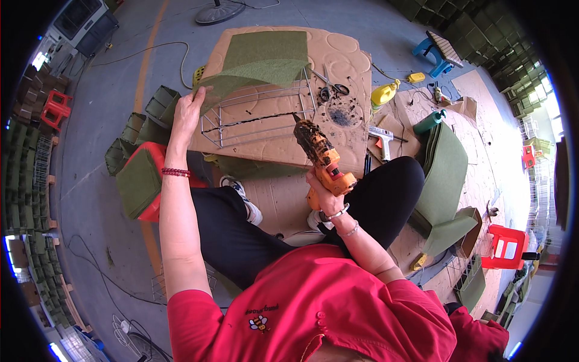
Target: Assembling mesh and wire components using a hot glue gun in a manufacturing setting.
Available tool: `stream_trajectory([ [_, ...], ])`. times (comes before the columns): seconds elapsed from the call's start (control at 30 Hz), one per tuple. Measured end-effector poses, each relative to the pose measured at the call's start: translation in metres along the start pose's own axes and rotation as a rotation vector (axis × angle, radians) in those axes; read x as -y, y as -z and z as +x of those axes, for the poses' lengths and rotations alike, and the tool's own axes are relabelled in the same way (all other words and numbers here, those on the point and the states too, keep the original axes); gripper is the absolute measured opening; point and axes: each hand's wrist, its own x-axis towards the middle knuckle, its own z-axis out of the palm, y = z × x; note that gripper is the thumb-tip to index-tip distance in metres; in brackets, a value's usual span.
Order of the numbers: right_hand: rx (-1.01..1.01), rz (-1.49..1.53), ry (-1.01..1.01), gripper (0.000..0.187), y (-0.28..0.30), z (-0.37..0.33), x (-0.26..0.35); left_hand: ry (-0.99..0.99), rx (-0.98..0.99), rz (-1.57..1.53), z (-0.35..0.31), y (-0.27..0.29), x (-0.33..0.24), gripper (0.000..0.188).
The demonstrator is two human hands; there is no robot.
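My left hand (pixel 190 114) pinches the near left corner of a green woven sheet (pixel 262 75), which curves up off the board. Beneath it a wire frame (pixel 265 130) lies on a round-marked cardboard board (pixel 344 60). A dark bead, like glue, runs along one wire. My right hand (pixel 327 194) is wrapped around the grip of an orange glue gun (pixel 325 160) smeared with dark residue. Its nozzle points at the right end of that dark line. Right of the frame are scissors (pixel 333 90) and a patch of black crumbs (pixel 342 116).
A yellow bottle (pixel 385 93), a white glue gun (pixel 383 142) and a green bottle (pixel 429 122) stand or lie right of the board. Stacked green sheets (pixel 446 175) rest beside my knee. Green boxes (pixel 136 136) and a red stool (pixel 155 202) are at left. Cables cross the floor.
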Motion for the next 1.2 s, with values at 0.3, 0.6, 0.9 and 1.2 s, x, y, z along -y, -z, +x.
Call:
stream_trajectory([
  [0.3, -0.053, 0.090, -0.019, 0.019, 0.009, -0.001, 0.003, -0.114, -0.060, -0.040, -0.005, -0.006, -0.009, 0.051],
  [0.6, -0.076, 0.000, -0.022, 0.018, 0.016, -0.002, 0.009, 0.003, 0.009, -0.018, 0.003, 0.000, 0.003, 0.051],
  [0.9, -0.075, 0.007, 0.010, 0.018, 0.020, -0.001, 0.011, -0.024, 0.001, -0.040, -0.002, -0.001, -0.004, 0.051],
  [1.2, -0.116, 0.036, 0.031, 0.015, 0.016, -0.001, 0.016, 0.010, -0.002, -0.007, 0.002, 0.001, 0.005, 0.051],
])
